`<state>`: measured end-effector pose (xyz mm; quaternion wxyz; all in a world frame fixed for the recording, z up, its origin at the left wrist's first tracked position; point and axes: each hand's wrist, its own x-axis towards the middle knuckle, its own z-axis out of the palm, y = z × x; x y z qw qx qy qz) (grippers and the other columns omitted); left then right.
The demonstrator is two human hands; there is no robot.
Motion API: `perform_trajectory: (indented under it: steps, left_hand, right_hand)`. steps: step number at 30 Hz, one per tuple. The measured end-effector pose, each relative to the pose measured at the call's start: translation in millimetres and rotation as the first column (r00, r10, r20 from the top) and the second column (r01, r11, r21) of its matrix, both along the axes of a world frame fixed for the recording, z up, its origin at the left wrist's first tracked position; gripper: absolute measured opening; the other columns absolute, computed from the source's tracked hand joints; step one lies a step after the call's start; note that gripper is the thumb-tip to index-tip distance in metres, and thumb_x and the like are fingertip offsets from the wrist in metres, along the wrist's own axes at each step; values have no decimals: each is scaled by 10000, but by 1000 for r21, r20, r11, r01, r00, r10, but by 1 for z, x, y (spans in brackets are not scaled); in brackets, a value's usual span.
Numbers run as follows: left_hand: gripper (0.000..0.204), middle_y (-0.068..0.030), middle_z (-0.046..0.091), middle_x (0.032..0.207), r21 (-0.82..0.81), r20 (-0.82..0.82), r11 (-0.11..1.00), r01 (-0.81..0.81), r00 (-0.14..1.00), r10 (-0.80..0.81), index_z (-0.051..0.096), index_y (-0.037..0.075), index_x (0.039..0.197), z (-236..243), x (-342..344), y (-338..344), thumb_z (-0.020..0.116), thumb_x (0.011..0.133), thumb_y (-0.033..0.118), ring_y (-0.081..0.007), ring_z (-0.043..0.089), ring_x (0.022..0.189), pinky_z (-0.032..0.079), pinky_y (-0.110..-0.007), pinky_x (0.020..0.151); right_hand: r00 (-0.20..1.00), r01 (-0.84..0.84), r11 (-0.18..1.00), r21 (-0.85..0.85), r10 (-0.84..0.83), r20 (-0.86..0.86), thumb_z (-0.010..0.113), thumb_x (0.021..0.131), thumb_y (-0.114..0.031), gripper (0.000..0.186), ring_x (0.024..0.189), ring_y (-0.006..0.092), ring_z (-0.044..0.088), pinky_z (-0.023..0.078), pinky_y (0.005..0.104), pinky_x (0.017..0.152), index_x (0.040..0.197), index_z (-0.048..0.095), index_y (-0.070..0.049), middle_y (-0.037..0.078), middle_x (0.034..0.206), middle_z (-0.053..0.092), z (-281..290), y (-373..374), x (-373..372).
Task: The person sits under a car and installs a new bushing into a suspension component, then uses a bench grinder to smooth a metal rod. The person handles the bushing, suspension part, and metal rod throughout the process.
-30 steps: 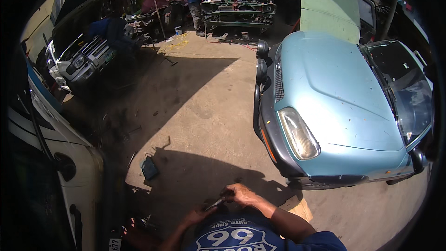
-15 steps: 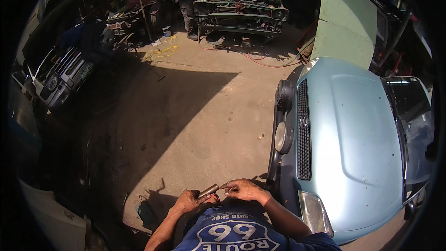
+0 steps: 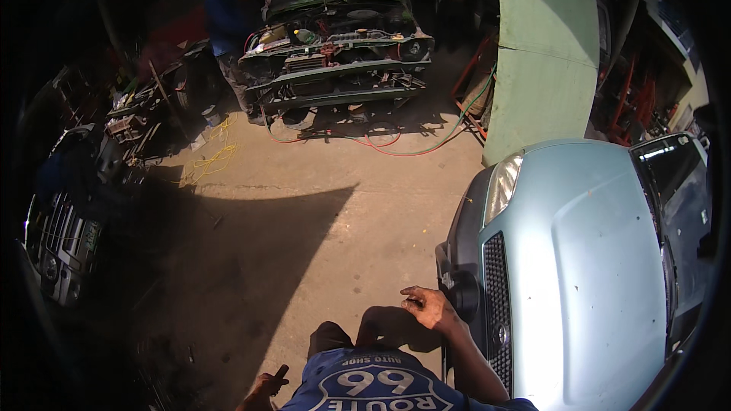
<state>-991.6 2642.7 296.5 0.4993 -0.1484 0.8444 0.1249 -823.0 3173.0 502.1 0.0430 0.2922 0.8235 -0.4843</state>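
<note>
At the lower edge, my left hand (image 3: 263,387) is partly in shadow, with its fingers closed. A short, dark metal cylinder (image 3: 282,371) seems to stick up out of it; the rest is hidden by the hand. My right hand (image 3: 428,309) is raised in front of my body, near the bumper of a light blue car. Its fingers are loosely bent and apart, and I make out nothing in them. The dark front bumper (image 3: 461,247) and black grille (image 3: 496,289) lie just right of that hand.
The light blue car's hood (image 3: 586,259) fills the right side. Beyond it leans a pale green panel (image 3: 541,61). A stripped car front (image 3: 335,68) stands at the back, with a person (image 3: 227,27) beside it. Red and green hoses (image 3: 411,154) and yellow cord (image 3: 217,156) lie on the concrete floor.
My hands have moved apart: the left down to the lower edge with the cylinder, the right up and rightward. The view has tilted up, showing more of the stripped car and the person.
</note>
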Motion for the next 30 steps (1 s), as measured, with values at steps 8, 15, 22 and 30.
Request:
perform_trajectory:
  steps: [8, 15, 22, 30]
  left_hand:
    - [522, -83, 655, 626, -94, 82, 995, -15, 996, 23, 691, 6, 731, -46, -194, 210, 800, 814, 510, -174, 648, 549, 522, -346, 531]
    - [495, -86, 648, 616, 25, 14, 907, 421, 907, -421, 697, -1, 744, -27, -432, 563, 810, 819, 475, -173, 644, 542, 520, -345, 526]
    - [527, -89, 641, 624, 521, -394, 527, 672, 737, -549, 706, 6, 786, -34, -578, 971, 710, 904, 520, -180, 622, 527, 506, -365, 525]
    - [523, -93, 722, 744, 729, -393, 442, 522, 849, -354, 658, -16, 784, 45, -541, 1295, 810, 850, 480, -174, 682, 689, 537, -337, 664]
  right_hand:
    - [988, 153, 967, 205, -149, -34, 689, 926, -238, 330, 1047, 344, 707, 558, 393, 917, 1209, 681, -69, 186, 1129, 725, -16, 230, -183]
    - [887, 461, 879, 122, -452, -94, 696, 896, -228, 305, 1035, 329, 718, 569, 391, 882, 1149, 717, -61, 178, 1084, 739, -7, 400, -242]
    - [847, 529, 792, 306, -469, -249, 634, 934, -223, 260, 958, 312, 732, 568, 386, 859, 1078, 716, -22, 188, 1002, 742, -79, 622, -228]
    - [803, 593, 776, 216, -589, -88, 657, 916, -193, 226, 943, 357, 725, 565, 407, 825, 1046, 722, -20, 175, 959, 745, -25, 966, -344]
